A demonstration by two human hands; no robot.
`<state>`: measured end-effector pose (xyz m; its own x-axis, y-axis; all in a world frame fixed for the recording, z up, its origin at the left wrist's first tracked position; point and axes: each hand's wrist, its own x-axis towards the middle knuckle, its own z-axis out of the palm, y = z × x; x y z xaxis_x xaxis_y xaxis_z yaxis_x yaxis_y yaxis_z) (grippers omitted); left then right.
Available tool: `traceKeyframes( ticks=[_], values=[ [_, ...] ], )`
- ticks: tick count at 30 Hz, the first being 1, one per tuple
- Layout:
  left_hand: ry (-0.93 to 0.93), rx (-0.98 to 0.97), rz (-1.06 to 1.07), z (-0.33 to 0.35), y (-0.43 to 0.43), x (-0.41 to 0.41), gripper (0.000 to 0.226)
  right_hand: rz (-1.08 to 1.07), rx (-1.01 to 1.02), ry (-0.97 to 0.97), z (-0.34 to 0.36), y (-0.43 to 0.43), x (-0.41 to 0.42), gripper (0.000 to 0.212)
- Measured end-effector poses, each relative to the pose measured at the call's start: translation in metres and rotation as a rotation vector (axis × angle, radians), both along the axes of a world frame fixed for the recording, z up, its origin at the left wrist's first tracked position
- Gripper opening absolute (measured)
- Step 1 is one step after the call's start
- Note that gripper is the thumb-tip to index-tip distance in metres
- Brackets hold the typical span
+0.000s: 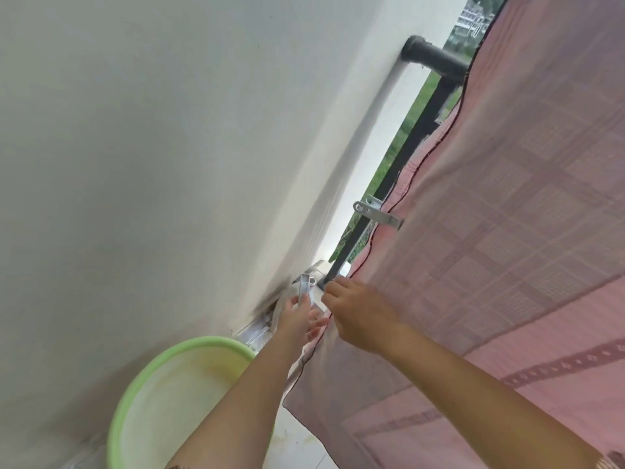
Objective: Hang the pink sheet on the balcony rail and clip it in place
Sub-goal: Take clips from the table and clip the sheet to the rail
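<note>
The pink checked sheet (507, 231) hangs over the black balcony rail (436, 66) and fills the right side of the view. A silver clip (375, 213) pinches the sheet's left edge onto a black railing post (389, 174). My left hand (297, 316) holds a second silver clip (305, 287) low down beside the sheet's edge. Just to its right, my right hand (355, 313) pinches the sheet's dark-stitched edge, fingers curled, near the foot of the post.
A white wall (169, 147) runs along the left. A light green basin (182, 394) stands on the tiled floor at the bottom, under my left forearm. Greenery and buildings show beyond the railing at the top.
</note>
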<state>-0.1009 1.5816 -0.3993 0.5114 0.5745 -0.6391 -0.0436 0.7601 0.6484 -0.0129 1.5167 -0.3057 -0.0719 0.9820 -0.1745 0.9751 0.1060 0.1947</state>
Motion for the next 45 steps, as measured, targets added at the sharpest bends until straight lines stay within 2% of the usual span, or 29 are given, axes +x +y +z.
traceKeyframes(
  ticks=[4,7,9,11,14,16,17,19,24,30,33,36,41,43,45],
  values=[
    [-0.068,-0.096,0.05,-0.014,0.006,0.022,0.021,0.07,-0.229,-0.452,0.003,0.041,-0.001,0.037],
    [-0.046,-0.088,0.016,-0.024,0.012,0.032,0.019,-0.068,-0.473,-0.598,0.008,0.066,0.0,0.031],
    [-0.053,-0.104,0.017,-0.028,0.015,0.035,0.017,-0.196,-0.563,-0.553,0.009,0.074,0.003,0.028],
    [-0.09,-0.112,0.03,-0.032,0.019,0.036,0.017,-0.305,-0.539,-0.413,0.008,0.076,0.005,0.027],
    [-0.129,-0.078,0.002,-0.038,0.024,0.031,0.022,-0.359,-0.48,-0.288,0.01,0.078,0.006,0.023],
    [-0.103,-0.036,-0.034,-0.043,0.027,0.026,0.021,-0.373,-0.469,-0.243,0.008,0.079,0.007,0.009],
    [-0.081,-0.011,-0.049,-0.045,0.028,0.023,0.018,-0.385,-0.456,-0.22,0.007,0.08,0.008,0.012],
    [-0.036,0.052,-0.086,-0.053,0.032,0.014,0.013,-0.406,-0.46,-0.179,0.003,0.083,0.008,0.032],
    [0.041,0.271,-0.206,-0.068,0.045,-0.024,0.009,-0.357,-0.506,-0.192,-0.001,0.082,0.008,0.036],
    [0.121,0.531,-0.34,-0.078,0.05,-0.041,0.025,-0.32,-0.516,-0.181,-0.012,0.083,0.009,0.034],
    [0.135,0.576,-0.362,-0.078,0.051,-0.035,0.027,-0.377,-0.509,-0.14,-0.017,0.086,0.01,0.029],
    [0.149,0.595,-0.354,-0.082,0.053,-0.034,0.027,-0.459,-0.514,-0.094,-0.017,0.092,0.012,0.007],
    [0.174,0.62,-0.373,-0.086,0.056,-0.035,0.028,-0.496,-0.646,-0.189,-0.013,0.096,0.016,0.02],
    [0.167,0.618,-0.382,-0.085,0.056,-0.034,0.029,-0.489,-0.61,-0.192,-0.017,0.096,0.017,0.017],
    [0.162,0.617,-0.386,-0.083,0.056,-0.033,0.028,-0.469,-0.551,-0.182,-0.019,0.097,0.016,0.026]
  ],
)
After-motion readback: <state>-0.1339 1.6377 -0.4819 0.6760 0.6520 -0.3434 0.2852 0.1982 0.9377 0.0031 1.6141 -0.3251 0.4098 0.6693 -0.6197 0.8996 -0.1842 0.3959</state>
